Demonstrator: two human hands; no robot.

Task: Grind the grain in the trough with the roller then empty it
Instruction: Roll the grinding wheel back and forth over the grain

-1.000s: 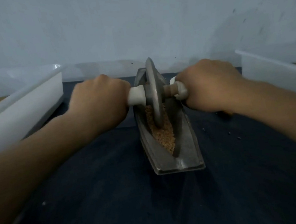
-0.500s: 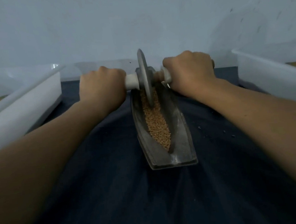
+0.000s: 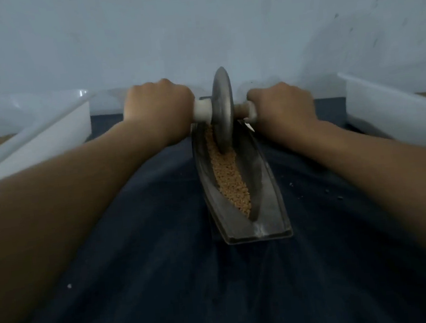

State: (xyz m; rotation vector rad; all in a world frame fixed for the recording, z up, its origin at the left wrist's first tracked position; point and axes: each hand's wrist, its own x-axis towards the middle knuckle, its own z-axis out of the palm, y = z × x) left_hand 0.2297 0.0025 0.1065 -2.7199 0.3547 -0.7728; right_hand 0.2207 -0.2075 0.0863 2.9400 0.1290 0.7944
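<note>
Roller at far end of trough, handles gripped by left hand and right hand; grain runs lengthwise toward the person.

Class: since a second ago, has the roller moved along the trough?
Yes. The roller has rolled away, toward the far end of the trough, leaving more of the grain uncovered on the near side.

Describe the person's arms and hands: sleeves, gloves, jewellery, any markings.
Both are bare. The left hand and right hand wear no gloves, and no watch or band shows at either wrist. The left forearm and right forearm are uncovered to the picture's edge, no sleeve in view. Rings cannot be told from this view.
</note>
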